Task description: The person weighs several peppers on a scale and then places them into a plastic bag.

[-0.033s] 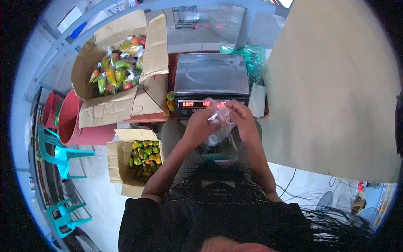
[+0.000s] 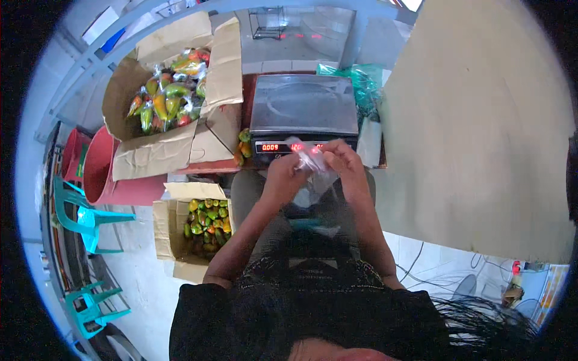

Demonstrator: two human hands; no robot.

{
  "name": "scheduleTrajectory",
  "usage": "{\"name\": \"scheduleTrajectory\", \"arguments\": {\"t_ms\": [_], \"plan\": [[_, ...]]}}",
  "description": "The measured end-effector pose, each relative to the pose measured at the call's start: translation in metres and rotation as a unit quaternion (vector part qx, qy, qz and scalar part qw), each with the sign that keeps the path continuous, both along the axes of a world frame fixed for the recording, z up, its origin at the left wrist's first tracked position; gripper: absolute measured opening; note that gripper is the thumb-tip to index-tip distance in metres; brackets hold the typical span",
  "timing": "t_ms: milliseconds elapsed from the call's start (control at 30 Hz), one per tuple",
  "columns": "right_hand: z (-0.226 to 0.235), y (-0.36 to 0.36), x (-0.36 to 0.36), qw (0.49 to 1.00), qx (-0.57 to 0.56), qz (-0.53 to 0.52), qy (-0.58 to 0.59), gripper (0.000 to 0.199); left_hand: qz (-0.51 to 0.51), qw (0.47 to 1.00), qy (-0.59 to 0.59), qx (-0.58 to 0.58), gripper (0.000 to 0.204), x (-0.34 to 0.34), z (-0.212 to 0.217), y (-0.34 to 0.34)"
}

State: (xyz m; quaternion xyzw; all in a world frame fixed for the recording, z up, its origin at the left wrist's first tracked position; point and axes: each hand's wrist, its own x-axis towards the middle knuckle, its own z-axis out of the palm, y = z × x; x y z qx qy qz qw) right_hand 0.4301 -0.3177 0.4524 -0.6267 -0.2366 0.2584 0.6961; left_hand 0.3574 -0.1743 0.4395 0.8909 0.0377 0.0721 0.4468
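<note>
A clear plastic bag [image 2: 314, 165] hangs between my two hands, in front of the scale. The left hand [image 2: 285, 179] is closed on the bag's left side. On its upper right edge, my right hand [image 2: 344, 161] pinches the film with bent fingers. No contents can be made out in the bag. Just beyond my hands stands a digital scale [image 2: 304, 107] with a bare metal plate and a lit red display, which the bag partly covers. A few loose green and orange peppers [image 2: 244, 147] lie at the scale's left side.
A large open carton [image 2: 129, 159] at the back left holds bagged peppers. Below it, another carton [image 2: 164, 231] contains loose peppers. Green plastic bags [image 2: 364, 87] lie right of the scale, beside a tall tan board [image 2: 475, 132]. Red tubs [image 2: 105, 174] and teal stools [image 2: 90, 225] stand left.
The bag's film has shifted slightly between my fingers, and its top now leans a little more to the left. Both hands stay in almost the same place.
</note>
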Motion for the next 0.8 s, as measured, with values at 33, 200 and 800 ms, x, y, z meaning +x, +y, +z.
{"name": "scheduleTrajectory", "arguments": {"t_ms": [33,200,800], "plan": [[0.001,0.008,-0.006,0.998,0.059,-0.036,-0.001,0.026,0.069,0.993,-0.034,-0.087,0.030,0.002,-0.004,0.002],[-0.023,0.016,-0.018,0.978,-0.117,0.014,-0.170,0.036,0.218,0.907,-0.078,-0.351,0.014,0.002,-0.001,0.024],[-0.033,0.006,0.002,0.991,-0.085,0.013,-0.102,0.013,0.260,0.960,-0.102,-0.018,0.057,-0.061,-0.014,0.060]]}}
